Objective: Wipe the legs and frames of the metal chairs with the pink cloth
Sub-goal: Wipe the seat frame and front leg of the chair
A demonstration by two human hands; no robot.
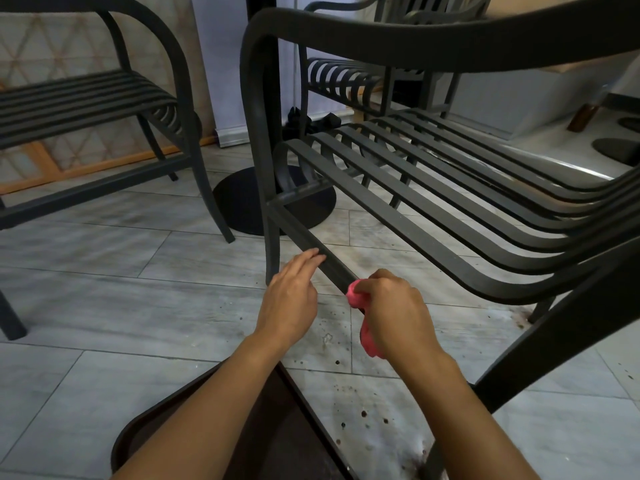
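1. I am looking down from the head camera at a dark grey metal armchair with a slatted seat [450,188], which fills the right and centre of the view on a pale grey tiled floor [104,289]
2. My right hand [391,306] is curled round a crumpled pink cloth [356,296], with the thumb and fingers closed over it; a tail of the cloth hangs out below the hand toward the wrist
3. The cloth is pressed against the low side rail of the chair's frame [311,237], the bar that runs from the front leg [272,244] back toward me under the seat slats
4. My left hand [294,292] is relaxed and nearly flat, fingers straight and close together, with the fingertips [313,256] resting on the same rail just ahead of the cloth; it has hold of nothing
5. The two hands are near each other along the rail, not touching
6. A second dark metal chair of the same slatted kind [86,98] stands well apart on the left, and a third [346,74] sits behind the near one
7. Between them a black round pedestal base [242,202] rests on the floor
8. Dark specks and stains [363,414] are scattered on the tiles below my right forearm
9. A dark brown rounded surface [207,427] lies at the bottom edge under my arms; I cannot tell what it is
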